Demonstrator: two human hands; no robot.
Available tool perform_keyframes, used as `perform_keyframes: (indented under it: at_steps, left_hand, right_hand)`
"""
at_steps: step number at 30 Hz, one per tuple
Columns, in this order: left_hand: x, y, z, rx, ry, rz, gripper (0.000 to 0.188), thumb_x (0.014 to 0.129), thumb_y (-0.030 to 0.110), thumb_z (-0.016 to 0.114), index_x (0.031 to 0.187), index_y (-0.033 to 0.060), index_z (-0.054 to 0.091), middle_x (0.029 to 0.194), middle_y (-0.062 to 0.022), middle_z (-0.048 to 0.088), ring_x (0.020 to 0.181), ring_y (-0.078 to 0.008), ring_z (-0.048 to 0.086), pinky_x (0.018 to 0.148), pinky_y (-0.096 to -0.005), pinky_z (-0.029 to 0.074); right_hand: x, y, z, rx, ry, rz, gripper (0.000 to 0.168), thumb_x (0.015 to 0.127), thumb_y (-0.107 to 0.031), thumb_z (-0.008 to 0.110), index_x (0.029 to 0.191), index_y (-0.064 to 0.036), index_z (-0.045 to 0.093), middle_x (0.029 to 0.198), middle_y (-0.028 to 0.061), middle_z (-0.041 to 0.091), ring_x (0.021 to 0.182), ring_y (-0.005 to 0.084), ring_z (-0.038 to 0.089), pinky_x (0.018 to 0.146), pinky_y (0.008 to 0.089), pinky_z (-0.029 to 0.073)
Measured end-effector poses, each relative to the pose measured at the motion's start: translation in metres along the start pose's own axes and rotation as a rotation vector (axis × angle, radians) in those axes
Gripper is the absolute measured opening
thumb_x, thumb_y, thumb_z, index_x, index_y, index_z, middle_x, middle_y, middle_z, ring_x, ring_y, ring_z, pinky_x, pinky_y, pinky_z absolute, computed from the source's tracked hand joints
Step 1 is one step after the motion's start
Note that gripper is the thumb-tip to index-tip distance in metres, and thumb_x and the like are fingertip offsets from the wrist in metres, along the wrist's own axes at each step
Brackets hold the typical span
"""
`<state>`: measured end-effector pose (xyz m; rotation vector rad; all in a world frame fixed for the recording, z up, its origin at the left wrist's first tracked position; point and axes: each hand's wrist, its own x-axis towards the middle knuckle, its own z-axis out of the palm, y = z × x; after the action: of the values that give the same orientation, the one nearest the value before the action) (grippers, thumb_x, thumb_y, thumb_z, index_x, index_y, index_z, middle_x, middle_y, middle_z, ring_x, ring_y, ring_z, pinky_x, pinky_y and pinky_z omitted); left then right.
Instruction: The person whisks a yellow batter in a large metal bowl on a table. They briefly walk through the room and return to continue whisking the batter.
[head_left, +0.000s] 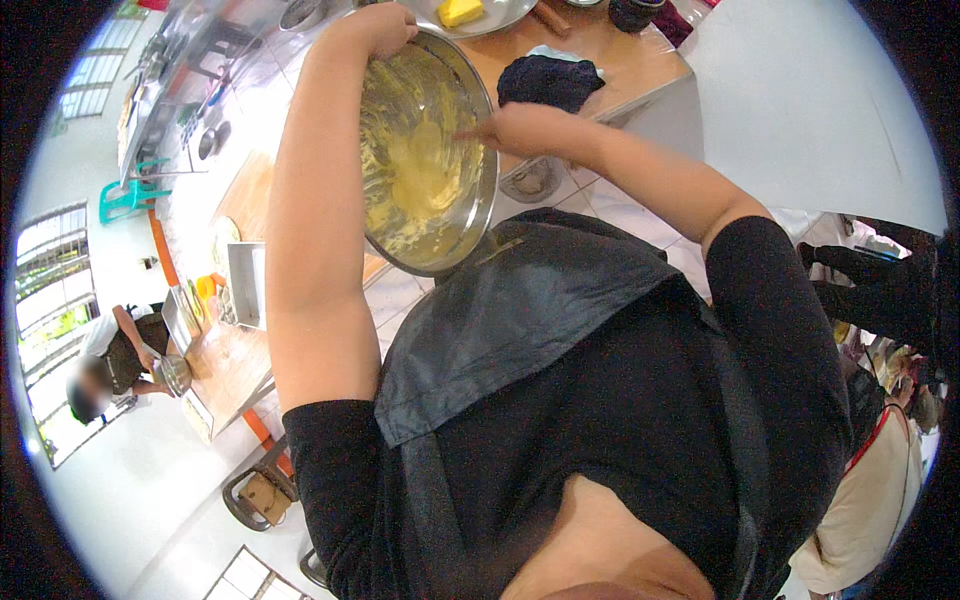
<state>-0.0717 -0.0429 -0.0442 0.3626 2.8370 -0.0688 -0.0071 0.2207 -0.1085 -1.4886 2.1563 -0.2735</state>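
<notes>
A large stainless steel mixing bowl (480, 225) is tilted towards me, its inner wall smeared with a pale yellow creamy mixture (427, 176). My left hand (386, 31) grips the bowl's far rim. At the near-right side of the rim, my right hand (521, 131) is closed around the handle of a utensil (466, 136) that reaches into the bowl. Motion blur hides the utensil's exact kind; its head seems to lie in the mixture. A dark cloth (551, 81) lies on the wooden table (637, 79) just beyond my right hand.
A block of butter (460, 11) sits in a metal dish (499, 19) at the far table edge. Below the table is a metal bowl (532, 181). Left, a co-worker (139, 337) holds a bowl (174, 373) beside another table with a rectangular pan (246, 285). Other people stand at right.
</notes>
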Motion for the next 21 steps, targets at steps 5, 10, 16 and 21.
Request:
perform_keyframes:
  at_steps: [5,10,16,21]
  left_hand:
    - [0.005,0.036,-0.023,-0.057,-0.097,-0.048,0.026,0.089,0.023,0.047,0.107,0.0084,0.059,0.101,-0.0154,0.062,0.093,-0.0328,0.059,0.084,-0.0412,0.045]
    - [-0.028,0.042,-0.021,-0.035,-0.064,-0.107,0.026,0.086,0.020,0.049,0.108,0.0093,0.059,0.104,-0.0155,0.061,0.095,-0.0325,0.058,0.085,-0.0405,0.044]
    - [-0.020,0.059,-0.038,-0.009,-0.011,-0.104,0.023,0.084,0.021,0.050,0.096,0.0071,0.063,0.091,-0.0180,0.063,0.086,-0.0338,0.060,0.077,-0.0412,0.046]
    - [-0.040,0.068,-0.053,-0.054,-0.097,-0.226,0.023,0.084,0.021,0.049,0.093,0.0045,0.064,0.092,-0.0189,0.063,0.087,-0.0343,0.059,0.078,-0.0415,0.046]
  right_hand:
    - [0.025,0.061,0.074,0.178,0.032,-0.033,0.048,0.088,-0.015,0.042,0.129,-0.039,0.041,0.082,0.0168,0.062,0.065,0.0290,0.061,0.063,0.0408,0.050]
    - [0.013,0.017,0.034,0.112,-0.027,-0.148,0.047,0.086,-0.015,0.047,0.128,-0.035,0.044,0.084,0.0171,0.062,0.070,0.0301,0.062,0.070,0.0410,0.049]
    - [0.031,0.045,0.059,0.139,0.026,-0.166,0.044,0.086,-0.017,0.046,0.128,-0.030,0.046,0.077,0.0201,0.061,0.065,0.0317,0.061,0.066,0.0411,0.050]
    - [0.018,0.023,0.018,0.171,-0.005,-0.124,0.044,0.086,-0.016,0.046,0.127,-0.033,0.046,0.079,0.0199,0.061,0.066,0.0330,0.059,0.065,0.0412,0.047]
